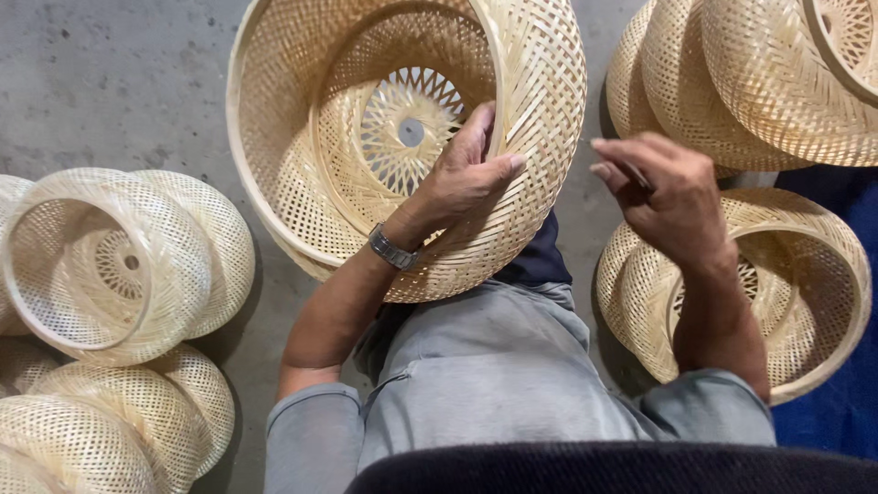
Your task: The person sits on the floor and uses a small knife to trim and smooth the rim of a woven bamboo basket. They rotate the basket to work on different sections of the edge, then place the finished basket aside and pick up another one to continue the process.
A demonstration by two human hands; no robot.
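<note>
A large woven bamboo basket, pale and lampshade-shaped with an open star-pattern middle, rests tilted against my lap. My left hand, with a metal wristwatch, grips its inner rim, thumb over the edge and fingers inside. My right hand hovers just right of the basket, apart from it, fingers curled around a thin dark tool or strip that is mostly hidden. Beneath my right forearm lies another woven basket.
More woven baskets are stacked at the upper right and at the left, with others at the lower left. Grey concrete floor shows at the upper left. A blue sheet lies at the right edge.
</note>
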